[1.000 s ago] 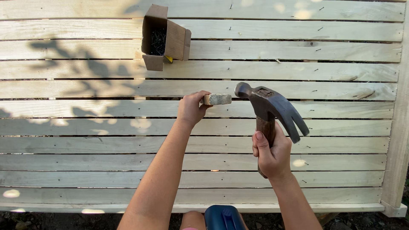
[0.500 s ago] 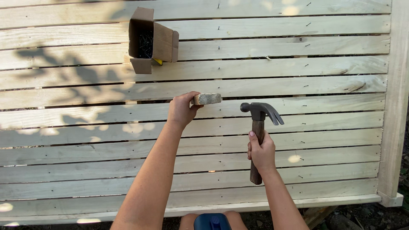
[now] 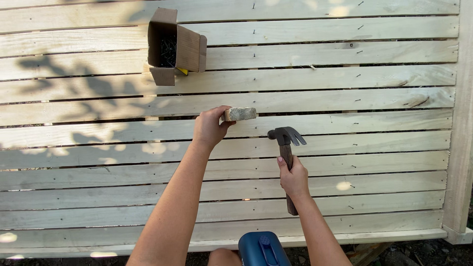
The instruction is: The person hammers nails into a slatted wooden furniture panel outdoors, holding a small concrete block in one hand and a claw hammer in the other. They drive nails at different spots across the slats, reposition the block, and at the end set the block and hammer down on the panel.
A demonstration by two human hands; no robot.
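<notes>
Leftmost, an open brown cardboard box (image 3: 175, 47) lies tipped on the pale slatted wooden panel (image 3: 98, 197), its dark inside showing what seem to be nails, well above and to the left of both hands. Next, the left hand (image 3: 209, 129) — fingers curled and pinching one end of a small grey-brown wooden block (image 3: 240, 114), which rests flat against a slat near the panel's middle, its long axis running along the board, left to right, its free end pointing right toward the hammer. The block looks rough and weathered, darker than the fresh pale boards around it. Further right, a dark steel claw hammer with a brown wooden handle (image 3: 286, 148) stands roughly upright, head just below and to the right of the block's free end, apart from it, claw pointing right. The right hand (image 3: 294, 178) is wrapped tight around the handle's middle, fingers pressed together; this hand carries the tool, while the left is the one on the block. Lowest, a blue plastic case (image 3: 263, 249) sits at the bottom edge between the forearms — partly cut off.
</notes>
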